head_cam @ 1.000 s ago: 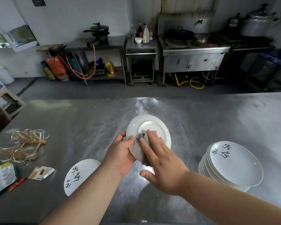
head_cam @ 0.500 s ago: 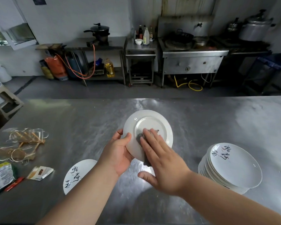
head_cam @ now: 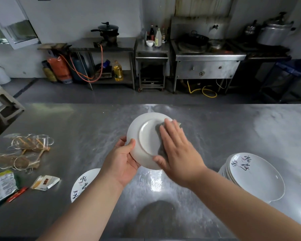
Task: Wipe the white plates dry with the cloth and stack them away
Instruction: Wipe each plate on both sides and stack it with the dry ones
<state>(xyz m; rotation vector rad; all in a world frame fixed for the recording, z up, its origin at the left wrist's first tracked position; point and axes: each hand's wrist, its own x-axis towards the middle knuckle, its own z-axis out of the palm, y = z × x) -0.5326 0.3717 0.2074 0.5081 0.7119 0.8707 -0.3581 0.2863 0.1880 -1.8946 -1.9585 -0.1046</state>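
Note:
My left hand [head_cam: 122,162] grips the lower left rim of a white plate [head_cam: 144,136], held up over the steel table [head_cam: 215,129] with its underside toward me. My right hand [head_cam: 177,152] lies flat with straight fingers on that underside and presses a grey cloth [head_cam: 159,129] against it; most of the cloth is hidden under the palm. A stack of white plates [head_cam: 255,176] with dark painted script stands at the right. A single plate [head_cam: 84,183] with the same script lies on the table below my left forearm.
Wrapped skewers in clear plastic [head_cam: 24,150] and snack packets [head_cam: 2,186] lie on the table's left side. A torn sachet [head_cam: 45,182] sits near them. Beyond the table's far edge are a stove counter [head_cam: 207,54], shelves and gas cylinders [head_cam: 59,68].
My right hand has slid with the cloth from the plate's centre toward its right and upper rim. The plate has tipped to face me more fully. My left hand keeps its hold.

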